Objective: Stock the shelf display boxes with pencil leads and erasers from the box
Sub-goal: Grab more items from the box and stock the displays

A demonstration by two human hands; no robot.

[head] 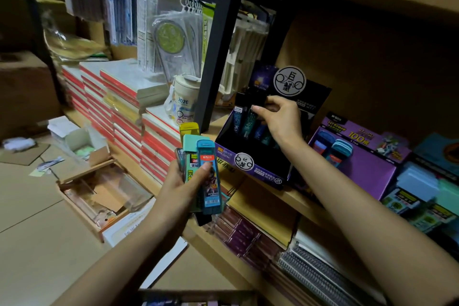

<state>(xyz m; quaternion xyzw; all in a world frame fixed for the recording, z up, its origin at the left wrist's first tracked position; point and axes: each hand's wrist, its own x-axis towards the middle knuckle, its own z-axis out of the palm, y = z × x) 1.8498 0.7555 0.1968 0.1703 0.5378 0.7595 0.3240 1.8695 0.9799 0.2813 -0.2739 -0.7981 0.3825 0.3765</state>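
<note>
dimly, wooden shelf (300, 202), left fingers (205, 169) gripping lead cases (211, 196), right fingers (260, 112) pinching teal case (249, 120) in display box (238, 154)

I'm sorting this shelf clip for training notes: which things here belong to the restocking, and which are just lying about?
Part of the job:
- left hand gripping a bundle of lead cases
- right hand pinching a single lead case
- black display box it reaches into

Just lying about:
- mug marked 2026
- stacked notebooks
- hanging packets
</note>
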